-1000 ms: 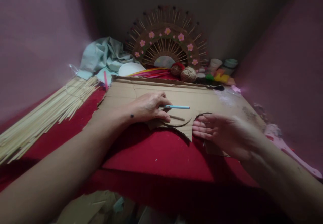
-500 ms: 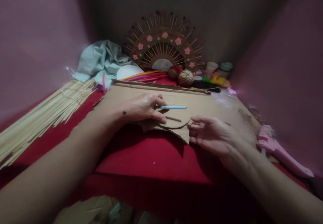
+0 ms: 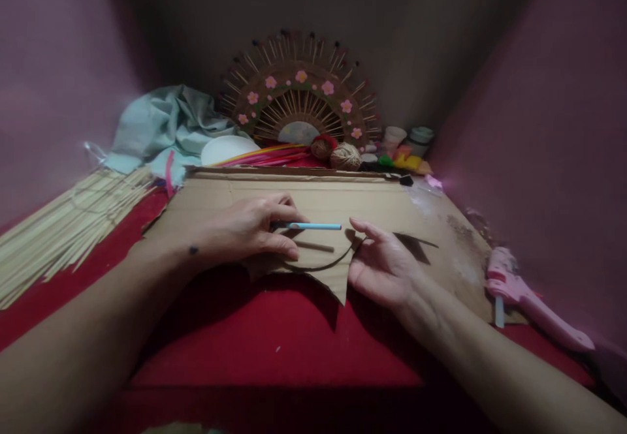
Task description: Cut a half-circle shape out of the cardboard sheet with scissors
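The left hand's fingers were closed on a pale blue pen-like stick (image 3: pixel 318 226), thumb below and forefinger above, its free end pointing to 3 o'clock. That left hand (image 3: pixel 249 225) lay over the cardboard sheet (image 3: pixel 274 189); a light grip seemed best, with the stick held clear of the surface so it left no stray mark. The right hand (image 3: pixel 385 264) was half curled, palm turned toward the left, its uppermost digit a little apart from the rest; whether it pinched the edge or merely rested against it could not be told.

Taking the stick as the clock's centre, a dark curved line (image 3: pixel 323 267), apparently a cut, ran below at 6 o'clock and rose toward the right hand. Just beyond it, a pointed corner (image 3: pixel 337 284) jutted out over the red cloth (image 3: pixel 274 349) at 5 o'clock. That narrow point looked apt to crease, so support from beneath, close to the line, seemed wiser than tugging at the tip; the left palm was well placed to steady the sheet.

Farther out, a pink glue gun (image 3: pixel 533 307) lay at 4 o'clock, a bundle of pale strips (image 3: pixel 73 218) at 9, and a flowered fan (image 3: pixel 313 88) at 12.
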{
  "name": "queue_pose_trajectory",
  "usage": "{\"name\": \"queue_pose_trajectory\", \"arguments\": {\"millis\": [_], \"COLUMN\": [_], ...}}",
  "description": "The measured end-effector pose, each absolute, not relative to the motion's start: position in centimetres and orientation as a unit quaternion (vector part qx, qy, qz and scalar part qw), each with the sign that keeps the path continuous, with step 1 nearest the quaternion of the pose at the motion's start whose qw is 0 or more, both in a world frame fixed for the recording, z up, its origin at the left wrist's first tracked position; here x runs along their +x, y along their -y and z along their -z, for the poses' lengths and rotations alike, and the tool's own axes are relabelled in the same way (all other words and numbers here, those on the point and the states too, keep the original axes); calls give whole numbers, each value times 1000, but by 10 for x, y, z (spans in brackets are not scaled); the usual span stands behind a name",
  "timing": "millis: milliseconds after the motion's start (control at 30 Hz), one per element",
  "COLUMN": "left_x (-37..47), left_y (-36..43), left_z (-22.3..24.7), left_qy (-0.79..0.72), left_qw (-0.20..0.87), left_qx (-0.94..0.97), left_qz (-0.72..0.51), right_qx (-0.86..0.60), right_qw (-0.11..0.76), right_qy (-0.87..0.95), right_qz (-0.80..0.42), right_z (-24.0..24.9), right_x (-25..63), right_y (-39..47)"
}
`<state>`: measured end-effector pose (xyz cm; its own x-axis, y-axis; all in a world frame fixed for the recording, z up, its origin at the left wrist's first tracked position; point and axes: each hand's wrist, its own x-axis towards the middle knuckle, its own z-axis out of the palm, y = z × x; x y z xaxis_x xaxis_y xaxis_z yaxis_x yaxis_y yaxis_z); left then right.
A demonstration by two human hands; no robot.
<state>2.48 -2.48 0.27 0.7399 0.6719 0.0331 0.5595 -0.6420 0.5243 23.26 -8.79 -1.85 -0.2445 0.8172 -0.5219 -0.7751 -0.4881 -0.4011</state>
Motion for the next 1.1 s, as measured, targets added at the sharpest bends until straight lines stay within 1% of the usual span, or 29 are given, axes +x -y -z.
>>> {"name": "queue_pose_trajectory", "arguments": {"millis": [133, 400, 633, 833, 1000, 1100], "left_x": [22, 23, 24, 25, 25, 25], "left_y": [23, 27, 26, 27, 27, 28], "left_z": [0, -4, -3, -4, -3, -4], "left_qy": [-325, -324, -323, -321, -321, -333], "left_qw": [235, 245, 260, 267, 256, 265], "left_qx": [908, 907, 903, 902, 904, 897], "left_qz": [-122, -114, -113, -112, -124, -118], "right_qx": [-337, -325, -349, -369, -390, -380], "right_qw": [506, 523, 536, 549, 515, 520], "right_qy": [18, 26, 70, 61, 107, 134], "right_qz": [-794, -788, -766, -747, -756, -753], "right_z": [21, 21, 23, 23, 29, 33], "right_x": [232, 229, 226, 223, 221, 222], "right_y": [89, 92, 94, 95, 93, 92]}}
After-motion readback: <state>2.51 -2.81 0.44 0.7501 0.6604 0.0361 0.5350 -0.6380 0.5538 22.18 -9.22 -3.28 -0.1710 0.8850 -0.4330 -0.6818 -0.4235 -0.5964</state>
